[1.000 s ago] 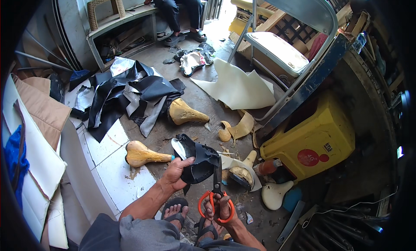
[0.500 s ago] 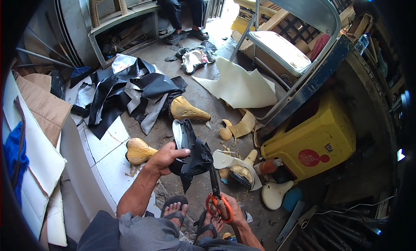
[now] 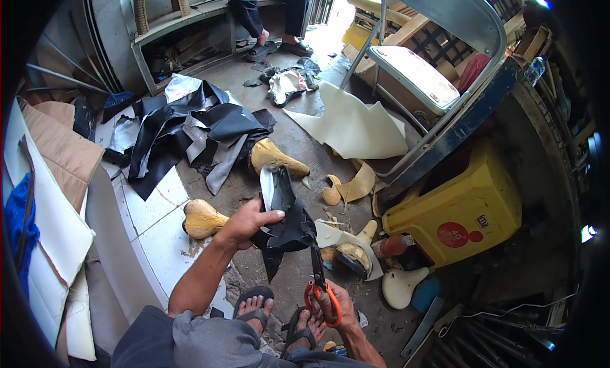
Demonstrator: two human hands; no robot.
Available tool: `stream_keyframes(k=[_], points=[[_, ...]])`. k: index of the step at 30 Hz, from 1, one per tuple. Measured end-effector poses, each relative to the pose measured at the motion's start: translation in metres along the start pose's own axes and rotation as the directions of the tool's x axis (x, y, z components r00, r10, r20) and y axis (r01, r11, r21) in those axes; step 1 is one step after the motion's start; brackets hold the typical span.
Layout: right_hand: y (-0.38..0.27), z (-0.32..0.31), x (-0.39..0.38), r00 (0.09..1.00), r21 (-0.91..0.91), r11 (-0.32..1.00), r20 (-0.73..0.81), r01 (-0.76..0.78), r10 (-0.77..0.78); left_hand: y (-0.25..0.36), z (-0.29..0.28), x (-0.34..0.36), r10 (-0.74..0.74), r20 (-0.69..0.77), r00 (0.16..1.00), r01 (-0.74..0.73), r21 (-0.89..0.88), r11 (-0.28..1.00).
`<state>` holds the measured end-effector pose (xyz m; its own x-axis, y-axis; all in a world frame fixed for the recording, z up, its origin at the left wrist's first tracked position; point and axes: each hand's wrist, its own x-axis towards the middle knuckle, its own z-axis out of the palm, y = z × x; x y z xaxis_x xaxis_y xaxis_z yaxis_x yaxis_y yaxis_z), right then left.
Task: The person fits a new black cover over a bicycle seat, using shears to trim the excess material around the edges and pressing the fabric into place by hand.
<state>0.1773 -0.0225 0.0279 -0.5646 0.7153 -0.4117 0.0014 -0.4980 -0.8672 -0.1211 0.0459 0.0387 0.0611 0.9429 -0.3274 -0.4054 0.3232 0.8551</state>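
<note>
Left hand [image 3: 246, 226], centre of frame: fingers closed, gripping a black piece of material [image 3: 289, 231]; thumb lies flat on top, other fingers mostly hidden behind it. Black piece sits mid-frame, raised above the floor, pale strip along its upper left side, one pointed flap hanging down.

Right hand [image 3: 335, 304], lower centre: fingers curled around the orange handles of a pair of scissors [image 3: 317, 264]. Blades point up, tips at the right edge of the black piece; can't tell how far the blades are apart.

Just left of the left wrist, a yellow bike seat [image 3: 203, 219] on the floor; a second yellow seat [image 3: 274, 157] above the black piece, next to a heap of black sheets [image 3: 219, 123] at upper left. Cream sheet [image 3: 356, 128] flat on floor, upper centre. Cream seat [image 3: 400, 288] lower right, below a yellow plastic stool [image 3: 459, 209] tipped on its side. Metal folding chair [image 3: 414, 76] upper right. Seated person [image 3: 297, 12] at top centre, only legs and hands clearly showing. Blue cloth [image 3: 18, 222] far left.
</note>
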Motion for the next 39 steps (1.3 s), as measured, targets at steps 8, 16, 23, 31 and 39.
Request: stream_keyframes(k=[8, 16, 23, 31, 39], points=[[0.026, 0.004, 0.005, 0.993, 0.039, 0.992, -0.015, -0.119, 0.120, -0.082, 0.026, -0.014, 0.630, -0.047, 0.775, -0.401, 0.734, 0.548], [0.027, 0.009, 0.006, 0.977, 0.038, 0.977, 0.012, -0.211, 0.211, -0.102, 0.039, -0.020, 0.509, -0.105, 0.854, -0.426, 0.421, 0.801], [0.029, 0.010, 0.008, 0.967, -0.078, 0.964, 0.001, -0.253, 0.254, -0.099, 0.038, -0.023, 0.583, -0.002, 0.813, -0.447, 0.639, 0.625], [0.032, 0.012, 0.006, 0.959, 0.118, 0.952, 0.020, -0.281, 0.281, -0.105, 0.049, -0.029, 0.542, -0.014, 0.840, -0.439, 0.569, 0.695], [0.035, 0.015, 0.001, 0.959, 0.253, 0.930, -0.025, -0.266, 0.281, -0.111, 0.060, -0.032, 0.588, 0.086, 0.804, -0.500, 0.634, 0.590]])
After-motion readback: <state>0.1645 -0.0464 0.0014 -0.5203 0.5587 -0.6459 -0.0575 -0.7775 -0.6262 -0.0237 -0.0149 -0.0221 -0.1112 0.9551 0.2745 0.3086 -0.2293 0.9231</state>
